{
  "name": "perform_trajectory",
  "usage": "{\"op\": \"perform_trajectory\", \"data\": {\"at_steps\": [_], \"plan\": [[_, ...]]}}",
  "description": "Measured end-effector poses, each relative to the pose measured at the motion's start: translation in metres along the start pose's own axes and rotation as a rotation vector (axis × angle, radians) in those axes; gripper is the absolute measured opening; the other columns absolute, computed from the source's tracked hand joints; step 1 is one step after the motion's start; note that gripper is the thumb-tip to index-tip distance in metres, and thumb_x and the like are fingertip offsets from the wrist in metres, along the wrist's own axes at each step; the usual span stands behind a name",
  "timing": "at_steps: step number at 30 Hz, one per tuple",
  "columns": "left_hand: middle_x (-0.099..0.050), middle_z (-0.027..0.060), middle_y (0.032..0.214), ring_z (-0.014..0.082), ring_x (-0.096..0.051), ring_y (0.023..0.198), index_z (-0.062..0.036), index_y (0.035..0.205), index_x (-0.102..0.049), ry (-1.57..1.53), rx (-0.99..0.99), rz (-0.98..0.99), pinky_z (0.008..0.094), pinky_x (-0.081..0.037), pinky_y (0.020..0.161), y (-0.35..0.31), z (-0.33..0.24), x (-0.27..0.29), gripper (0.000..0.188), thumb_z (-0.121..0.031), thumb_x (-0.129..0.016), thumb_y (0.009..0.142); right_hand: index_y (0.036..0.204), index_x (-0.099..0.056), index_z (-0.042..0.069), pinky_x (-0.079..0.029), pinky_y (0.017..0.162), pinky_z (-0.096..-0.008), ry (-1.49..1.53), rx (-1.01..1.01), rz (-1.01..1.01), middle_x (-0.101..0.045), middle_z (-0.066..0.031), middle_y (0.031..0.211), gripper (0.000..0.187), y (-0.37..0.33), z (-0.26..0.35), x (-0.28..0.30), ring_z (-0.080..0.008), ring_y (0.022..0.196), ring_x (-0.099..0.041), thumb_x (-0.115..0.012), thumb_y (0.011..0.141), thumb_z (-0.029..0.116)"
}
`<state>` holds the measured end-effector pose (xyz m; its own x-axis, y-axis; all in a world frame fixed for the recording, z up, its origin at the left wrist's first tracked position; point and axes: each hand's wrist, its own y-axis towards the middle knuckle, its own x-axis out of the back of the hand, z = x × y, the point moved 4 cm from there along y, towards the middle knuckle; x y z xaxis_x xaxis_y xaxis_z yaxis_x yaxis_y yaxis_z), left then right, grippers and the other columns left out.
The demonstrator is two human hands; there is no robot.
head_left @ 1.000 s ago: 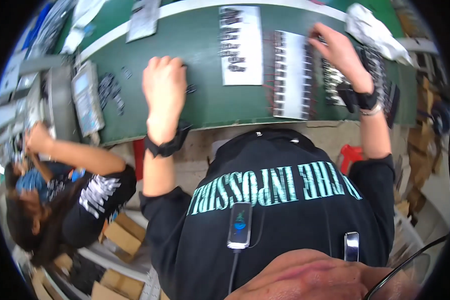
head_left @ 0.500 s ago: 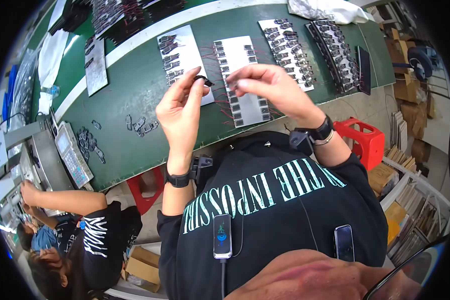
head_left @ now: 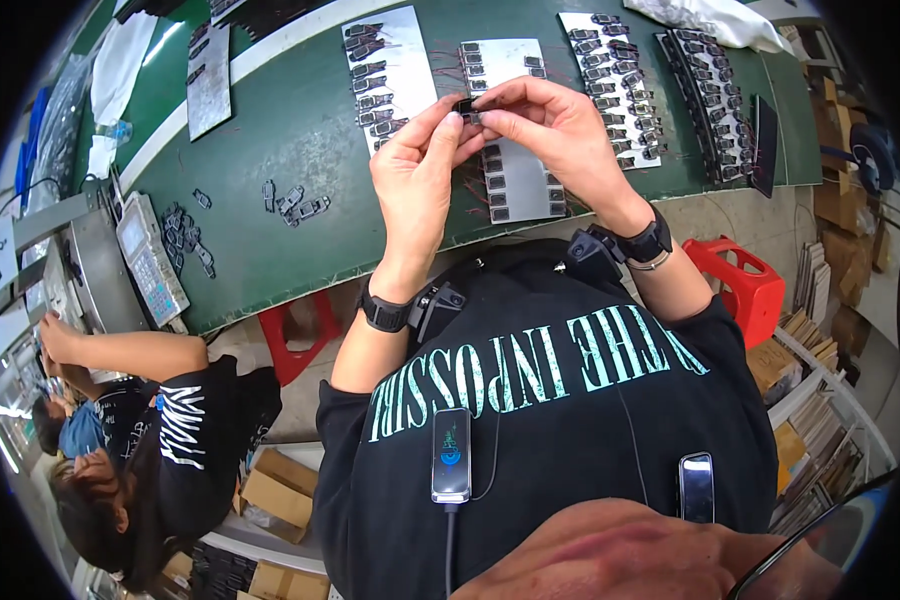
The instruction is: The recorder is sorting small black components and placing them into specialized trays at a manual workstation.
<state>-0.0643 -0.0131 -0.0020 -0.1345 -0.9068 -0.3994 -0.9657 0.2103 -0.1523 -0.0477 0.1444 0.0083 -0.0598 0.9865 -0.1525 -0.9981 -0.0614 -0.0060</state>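
Observation:
A small black rectangular part (head_left: 466,106) is pinched between the fingertips of my left hand (head_left: 417,165) and my right hand (head_left: 562,132), above the bench. Both hands are closed on it, and the fingers cover most of its outline. Beneath them lies a light board (head_left: 527,185) with rows of small black rectangular parts along its edges; thin red wires stick out beside it. My hands hide its middle. Left of it, another white board (head_left: 402,70) carries black parts with wires, partly behind my left hand.
Loose black parts (head_left: 295,205) lie on the green bench (head_left: 255,265), near a keypad device (head_left: 150,255). Further right are a filled board (head_left: 615,90) and a dark tray of parts (head_left: 708,105). A red stool (head_left: 735,285) stands at right. A co-worker (head_left: 175,430) sits at lower left.
My hands have come together, with the right fingers now on the black part that only my left hand held. The view has shifted slightly, moving the boards up and right in it.

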Motion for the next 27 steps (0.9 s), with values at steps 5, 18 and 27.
{"op": "perform_trajectory", "data": {"at_steps": [5, 18, 27], "plan": [[-0.071, 0.0159, 0.103, 0.0194, -0.073, 0.090, 0.0104, 0.125, -0.061, 0.047, 0.025, -0.005, 0.0296, -0.062, 0.082, -0.001, -0.001, 0.001, 0.029, -0.005, -0.060, 0.100, 0.119, -0.065, -0.001, -0.054, 0.091, -0.0239, -0.017, -0.026, 0.007, -0.069, -0.0047, 0.108, 0.024, 0.002, -0.005, 0.000, -0.0104, 0.099, -0.067, -0.066, 0.095, 0.003], [-0.072, 0.0144, 0.099, 0.0181, -0.073, 0.088, 0.0090, 0.111, -0.064, 0.089, 0.054, 0.009, 0.0282, -0.062, 0.079, 0.002, 0.006, 0.006, 0.018, -0.003, -0.060, 0.099, 0.108, -0.072, 0.001, -0.057, 0.085, -0.0334, -0.913, 0.709, -0.030, -0.071, -0.0084, 0.100, 0.024, -0.006, 0.026, -0.007, -0.0245, 0.099, -0.070, -0.068, 0.085, -0.005], [-0.072, 0.0130, 0.096, 0.0175, -0.073, 0.084, 0.0064, 0.107, -0.064, 0.018, 0.172, 0.015, 0.0283, -0.062, 0.077, 0.002, 0.004, 0.008, 0.015, -0.005, -0.062, 0.097, 0.106, -0.073, 0.002, -0.058, 0.092, -0.0390, -1.099, 0.920, 0.107, -0.071, -0.0096, 0.105, 0.032, -0.016, 0.028, -0.005, -0.0287, 0.102, -0.069, -0.068, 0.074, -0.002]]}}
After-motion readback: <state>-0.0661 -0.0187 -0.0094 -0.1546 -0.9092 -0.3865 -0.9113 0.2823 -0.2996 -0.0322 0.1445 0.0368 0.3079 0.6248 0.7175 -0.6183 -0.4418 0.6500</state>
